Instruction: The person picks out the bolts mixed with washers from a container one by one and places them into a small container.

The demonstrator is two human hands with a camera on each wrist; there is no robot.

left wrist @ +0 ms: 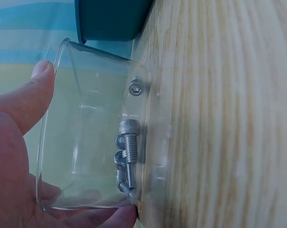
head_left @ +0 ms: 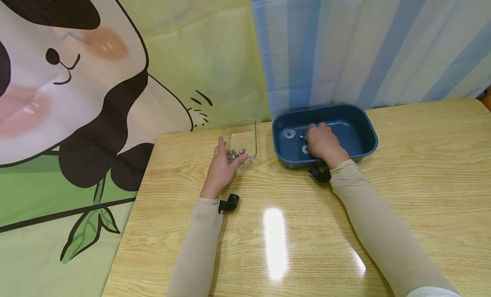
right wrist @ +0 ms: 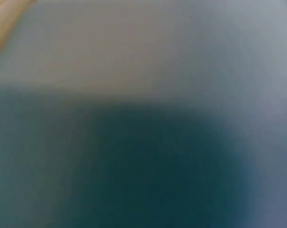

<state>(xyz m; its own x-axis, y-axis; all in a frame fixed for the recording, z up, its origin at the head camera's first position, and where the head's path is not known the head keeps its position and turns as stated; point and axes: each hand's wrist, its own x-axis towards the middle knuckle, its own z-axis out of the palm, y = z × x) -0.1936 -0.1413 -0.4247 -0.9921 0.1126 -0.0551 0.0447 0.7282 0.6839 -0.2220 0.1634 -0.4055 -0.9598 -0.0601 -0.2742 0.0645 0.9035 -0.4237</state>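
A clear plastic box [head_left: 243, 128] stands near the back edge of the table, with several metal screws [head_left: 235, 153] gathered along its near side. In the left wrist view, a thick socket-head screw [left wrist: 129, 137] lies among smaller ones, and another small screw [left wrist: 135, 87] sits apart near a corner. My left hand [head_left: 221, 169] rests against the box, straight fingers along its left side and thumb across its front. Inside a blue basin [head_left: 364, 140], my right hand [head_left: 323, 142] has its fingers curled and pinches a small screw [head_left: 303, 137]. The right wrist view is a dark blur.
Two round pale discs [head_left: 290, 134] lie on the basin floor near the right hand. A panda-printed cloth [head_left: 215, 58] and a striped curtain [head_left: 337, 45] hang behind the wooden table [head_left: 307, 229]. Black wrist mounts [head_left: 229, 203] stick out below the hands.
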